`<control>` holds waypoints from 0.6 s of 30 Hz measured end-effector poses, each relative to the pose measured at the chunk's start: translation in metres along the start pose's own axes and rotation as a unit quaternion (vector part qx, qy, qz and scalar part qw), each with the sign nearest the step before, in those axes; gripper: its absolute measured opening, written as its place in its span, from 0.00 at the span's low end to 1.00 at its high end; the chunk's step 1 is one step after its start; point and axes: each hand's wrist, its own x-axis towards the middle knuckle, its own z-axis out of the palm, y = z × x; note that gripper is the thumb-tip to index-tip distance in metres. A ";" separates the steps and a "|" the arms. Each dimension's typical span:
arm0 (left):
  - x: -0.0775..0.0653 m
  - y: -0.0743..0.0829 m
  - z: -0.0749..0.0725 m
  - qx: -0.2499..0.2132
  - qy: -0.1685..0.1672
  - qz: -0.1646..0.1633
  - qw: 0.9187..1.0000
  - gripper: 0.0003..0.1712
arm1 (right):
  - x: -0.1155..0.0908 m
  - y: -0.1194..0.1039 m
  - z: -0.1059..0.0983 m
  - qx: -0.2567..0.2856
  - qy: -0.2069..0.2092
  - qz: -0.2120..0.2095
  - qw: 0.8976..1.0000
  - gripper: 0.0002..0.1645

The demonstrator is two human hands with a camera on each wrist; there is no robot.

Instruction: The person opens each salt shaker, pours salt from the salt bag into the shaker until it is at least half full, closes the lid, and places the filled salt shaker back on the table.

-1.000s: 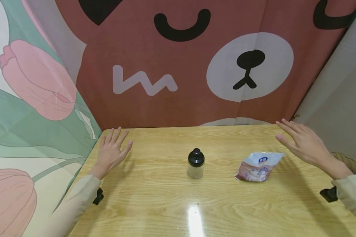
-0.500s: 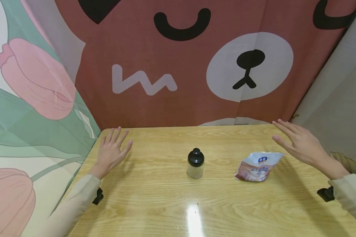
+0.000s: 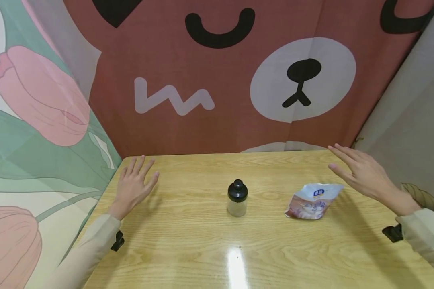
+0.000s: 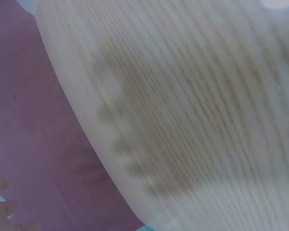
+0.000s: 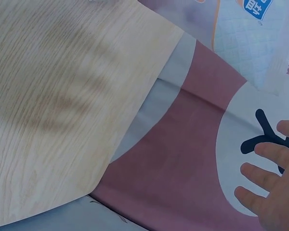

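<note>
A small clear jar (image 3: 237, 206) with a black knobbed lid stands upright mid-table in the head view. To its right is a crumpled salt bag (image 3: 312, 202), pale blue-white above and pinkish brown below; part of the bag (image 5: 253, 45) shows at the top of the right wrist view. My left hand (image 3: 134, 186) hovers over the table's left side, fingers spread and holding nothing. My right hand (image 3: 365, 176), also bare, is raised beyond the bag on the right, fingers extended and thumb apart. Only a few left fingers (image 4: 5, 209) enter the left wrist view's corner.
The wooden table (image 3: 188, 245) has a bright light reflection near its front. Behind it hangs a reddish-brown cloth (image 3: 224, 120) with a bear print. A floral cloth (image 3: 36, 160) covers the left side, and a pale cloth (image 3: 412, 112) the right.
My right hand has drifted slightly left toward the bag. The whole head view has shifted a little; the jar and the bag stay in place on the table.
</note>
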 end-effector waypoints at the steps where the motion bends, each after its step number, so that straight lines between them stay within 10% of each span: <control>1: 0.000 0.000 0.000 -0.001 0.003 0.001 1.000 0.37 | 0.001 0.000 0.000 0.000 0.000 -0.001 1.000 0.38; 18: 0.001 0.000 0.004 -0.009 -0.008 -0.002 1.000 0.38 | 0.002 -0.007 -0.001 0.016 -0.020 0.023 0.999 0.39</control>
